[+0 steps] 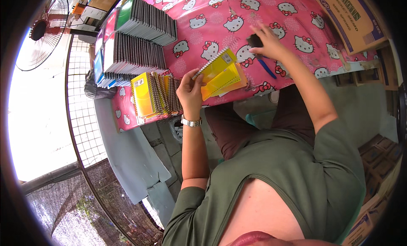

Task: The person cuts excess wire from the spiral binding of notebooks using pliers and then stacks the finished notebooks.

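Observation:
My left hand (190,91) is closed on the lower left end of a yellow spiral notebook (218,63). A light-coloured wire coil runs along the notebook's upper edge and sticks out past its far corner. Just beneath it lie a yellow cover with a row of punched holes (220,83) and an orange sheet (242,76). To the right, my right hand (267,43) has its thumb and fingers around a small black block (255,41). Beside that hand, a blue-handled tool (267,69) rests on the table; its head is partly hidden.
Several yellow spiral notebooks (144,95) stand at the table's left front. Behind them rise tall stacks of spiral notebooks (135,53). A cardboard box (352,21) sits at the far right of the pink patterned tablecloth (199,36). A fan (42,30) is at far left.

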`<action>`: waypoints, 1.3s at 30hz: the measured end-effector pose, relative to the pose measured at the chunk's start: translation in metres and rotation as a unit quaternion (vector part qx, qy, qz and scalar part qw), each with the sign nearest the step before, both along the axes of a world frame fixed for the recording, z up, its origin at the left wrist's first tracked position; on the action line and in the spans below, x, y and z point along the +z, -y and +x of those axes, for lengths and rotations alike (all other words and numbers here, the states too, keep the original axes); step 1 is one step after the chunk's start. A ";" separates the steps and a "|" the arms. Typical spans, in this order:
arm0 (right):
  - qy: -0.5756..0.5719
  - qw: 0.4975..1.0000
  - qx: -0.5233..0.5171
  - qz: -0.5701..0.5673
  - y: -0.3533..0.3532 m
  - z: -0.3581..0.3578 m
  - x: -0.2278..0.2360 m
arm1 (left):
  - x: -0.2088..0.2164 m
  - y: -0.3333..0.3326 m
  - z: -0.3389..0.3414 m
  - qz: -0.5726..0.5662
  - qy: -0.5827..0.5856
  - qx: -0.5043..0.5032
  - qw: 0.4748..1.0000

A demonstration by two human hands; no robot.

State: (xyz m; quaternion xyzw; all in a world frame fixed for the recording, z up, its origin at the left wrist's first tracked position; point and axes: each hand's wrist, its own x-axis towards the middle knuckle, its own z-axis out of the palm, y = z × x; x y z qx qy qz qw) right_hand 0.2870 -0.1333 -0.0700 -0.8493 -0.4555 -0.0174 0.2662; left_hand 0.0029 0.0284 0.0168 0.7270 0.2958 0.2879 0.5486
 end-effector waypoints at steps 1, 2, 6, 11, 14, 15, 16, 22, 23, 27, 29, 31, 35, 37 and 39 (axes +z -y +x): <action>0.037 0.997 -0.035 0.059 0.018 -0.018 -0.007 | -0.004 0.004 -0.004 -0.012 0.017 0.012 1.000; 0.073 0.988 -0.066 0.117 0.036 -0.045 -0.008 | -0.012 0.006 -0.011 -0.015 0.023 0.033 0.999; 0.100 0.993 -0.008 -0.060 0.085 -0.094 -0.021 | -0.012 0.023 0.004 0.021 0.093 0.073 0.993; -0.213 0.974 -0.065 0.037 0.069 -0.095 0.002 | -0.024 0.010 0.000 0.054 0.035 0.052 0.997; -0.664 0.704 -0.054 0.248 0.049 -0.104 0.022 | -0.032 0.002 -0.009 0.026 0.005 0.052 0.998; -0.693 0.665 0.008 0.278 0.048 -0.115 0.038 | -0.028 0.009 -0.003 0.030 0.047 0.065 0.996; -0.719 0.620 0.068 0.307 0.048 -0.126 0.051 | -0.018 0.021 0.008 0.034 0.088 0.077 0.993; -0.228 0.919 0.259 0.189 0.019 -0.161 0.095 | -0.032 0.011 -0.004 0.033 0.085 0.056 0.994; -0.162 0.932 0.269 0.182 0.015 -0.162 0.097 | -0.033 0.010 -0.004 0.028 0.095 0.059 0.993; -0.043 0.951 0.270 0.142 0.009 -0.160 0.099 | -0.036 0.012 -0.004 0.029 0.099 0.068 0.992; -0.091 0.949 0.271 0.133 0.008 -0.161 0.100 | -0.039 0.012 -0.003 0.035 0.102 0.083 0.991; -0.361 0.881 0.272 0.138 0.009 -0.163 0.101 | -0.037 0.014 -0.004 0.109 0.087 0.086 0.986; -0.703 0.649 0.242 0.158 0.015 -0.166 0.097 | -0.007 0.018 -0.003 0.208 0.081 0.097 0.970; -0.474 0.821 0.279 0.156 0.030 -0.155 0.096 | 0.037 0.011 -0.011 0.397 0.050 0.061 0.914; -0.343 0.901 0.239 0.117 0.053 -0.128 0.102 | 0.092 0.002 -0.021 0.450 0.053 0.073 0.888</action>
